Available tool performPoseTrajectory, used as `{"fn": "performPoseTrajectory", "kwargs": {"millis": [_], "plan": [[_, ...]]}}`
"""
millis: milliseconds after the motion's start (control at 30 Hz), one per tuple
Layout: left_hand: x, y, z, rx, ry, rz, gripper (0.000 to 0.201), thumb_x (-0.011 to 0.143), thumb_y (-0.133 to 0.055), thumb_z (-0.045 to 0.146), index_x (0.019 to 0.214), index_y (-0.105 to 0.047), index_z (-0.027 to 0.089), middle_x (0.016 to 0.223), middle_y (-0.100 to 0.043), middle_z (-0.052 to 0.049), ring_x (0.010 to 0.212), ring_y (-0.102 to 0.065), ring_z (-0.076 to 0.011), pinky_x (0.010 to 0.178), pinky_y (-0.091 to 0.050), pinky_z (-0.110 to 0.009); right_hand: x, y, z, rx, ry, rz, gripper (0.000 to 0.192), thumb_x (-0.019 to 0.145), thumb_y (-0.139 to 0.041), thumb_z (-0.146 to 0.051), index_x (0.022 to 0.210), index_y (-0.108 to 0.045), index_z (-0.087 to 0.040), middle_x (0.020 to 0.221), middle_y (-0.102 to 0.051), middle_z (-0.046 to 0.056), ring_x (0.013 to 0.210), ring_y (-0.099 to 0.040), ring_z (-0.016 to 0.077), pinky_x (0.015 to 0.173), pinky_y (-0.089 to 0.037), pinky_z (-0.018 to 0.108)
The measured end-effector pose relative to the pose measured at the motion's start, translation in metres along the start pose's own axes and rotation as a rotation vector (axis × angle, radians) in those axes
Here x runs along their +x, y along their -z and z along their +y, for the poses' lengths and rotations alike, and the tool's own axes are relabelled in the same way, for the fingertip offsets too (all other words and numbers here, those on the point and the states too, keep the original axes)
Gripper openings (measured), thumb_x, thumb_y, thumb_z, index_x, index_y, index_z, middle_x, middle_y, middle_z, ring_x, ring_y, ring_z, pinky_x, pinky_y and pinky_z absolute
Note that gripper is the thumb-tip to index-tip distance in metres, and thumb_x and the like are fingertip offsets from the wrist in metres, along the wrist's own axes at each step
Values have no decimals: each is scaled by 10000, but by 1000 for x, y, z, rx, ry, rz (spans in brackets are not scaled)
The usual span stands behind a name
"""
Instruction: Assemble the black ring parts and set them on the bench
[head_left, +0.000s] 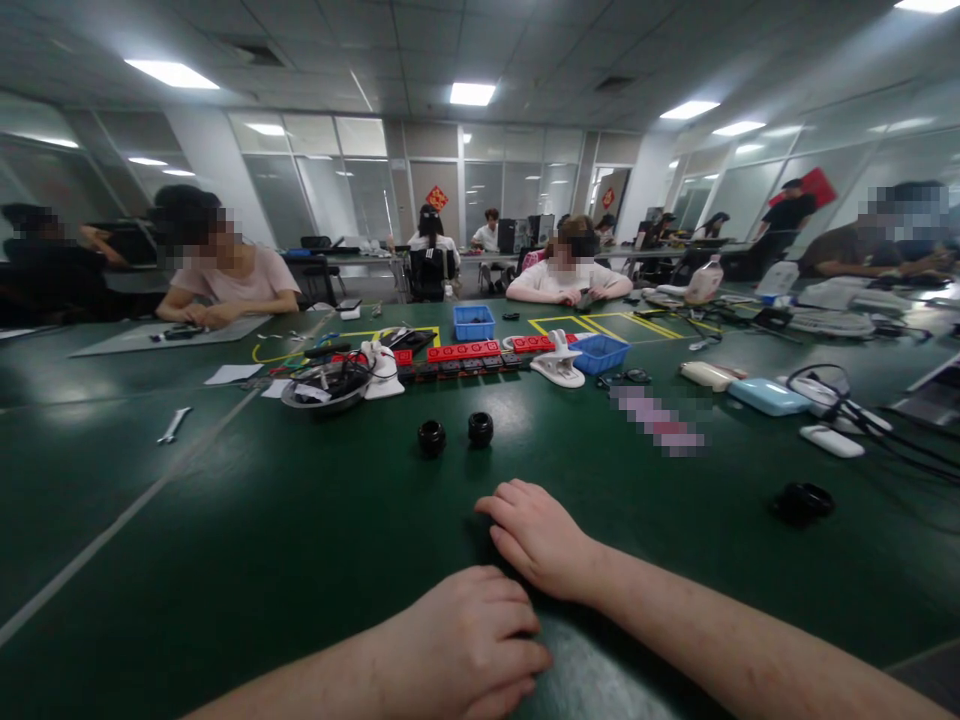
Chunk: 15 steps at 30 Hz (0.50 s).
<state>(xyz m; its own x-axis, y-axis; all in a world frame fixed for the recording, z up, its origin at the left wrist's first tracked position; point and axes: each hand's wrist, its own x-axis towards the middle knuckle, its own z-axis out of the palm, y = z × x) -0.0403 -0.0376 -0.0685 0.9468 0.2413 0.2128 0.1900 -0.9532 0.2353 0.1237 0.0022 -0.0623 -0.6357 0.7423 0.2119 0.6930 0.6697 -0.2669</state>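
My hands rest on the green surface (225,520) near its near edge, both loosely curled with palms down and holding nothing that I can see: my left hand (469,640) lies closest to me, and my right hand (536,535) sits just beyond it, fingers bent, the two almost touching. Whether anything small is tucked under either palm I cannot tell. The nearest things are two small black round parts (456,433) standing side by side and slightly apart toward the middle of the surface, beyond my right hand and untouched; another black round piece (802,502) lies well off toward the right edge. As I judge it, no handling is in progress: the parts sit free and my hands are idle. Farther toward the far edge, a blue bin (474,322) stands open, its contents hidden from here, and a second blue basket (600,352) is tipped beside a white clip stand (559,365). A round bowl (326,388) left of the middle holds a tangle of dark cables. A row of red blocks (463,351) runs between the bowl and the baskets.
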Motion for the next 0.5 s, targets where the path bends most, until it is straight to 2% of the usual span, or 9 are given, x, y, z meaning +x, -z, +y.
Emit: {"fn": "performPoseTrajectory", "kwargs": {"millis": [133, 200, 267, 367, 500], "plan": [[-2, -5, -7, 26, 19, 35, 205, 870, -461, 243, 1031, -569, 178, 997, -631, -48, 928, -550, -196, 859, -399, -336, 18, -9, -1, 5, 48, 28, 311, 844, -421, -200, 1130, -536, -165, 1077, -557, 68, 1011, -471, 189, 914, -365, 346], [-2, -6, -9, 30, 36, 38, 197, 860, -482, 244, 1024, -566, 174, 1003, -627, -45, 922, -553, -196, 841, -406, -335, 26, -14, -1, 2, 65, 44, 353, 848, -424, -210, 1189, -506, -183, 1213, -503, 71, 1149, -394, 209, 1005, -281, 387], [-2, -6, -10, 28, 53, 36, 195, 856, -492, 247, 1021, -566, 174, 1013, -624, -45, 924, -552, -197, 838, -406, -332, 34, -17, 0, -10, 74, 60, 404, 852, -424, -222, 1253, -460, -205, 1348, -392, 72, 1269, -260, 246, 1056, -177, 447], [-2, -6, -11, 20, 75, 32, 205, 849, -510, 261, 1024, -567, 172, 1032, -618, -53, 940, -549, -199, 847, -404, -322, 45, -23, 1, -65, 82, 81, 468, 854, -422, -239, 1320, -386, -224, 1450, -230, 74, 1335, -95, 292, 1060, -99, 515], [-2, -6, -14, 17, 90, 26, 219, 845, -529, 275, 1033, -570, 170, 1045, -616, -56, 953, -546, -199, 857, -401, -319, 59, -28, 1, -125, 92, 83, 512, 861, -405, -248, 1364, -310, -227, 1473, -161, 79, 1343, -50, 308, 1048, -93, 551]]}}
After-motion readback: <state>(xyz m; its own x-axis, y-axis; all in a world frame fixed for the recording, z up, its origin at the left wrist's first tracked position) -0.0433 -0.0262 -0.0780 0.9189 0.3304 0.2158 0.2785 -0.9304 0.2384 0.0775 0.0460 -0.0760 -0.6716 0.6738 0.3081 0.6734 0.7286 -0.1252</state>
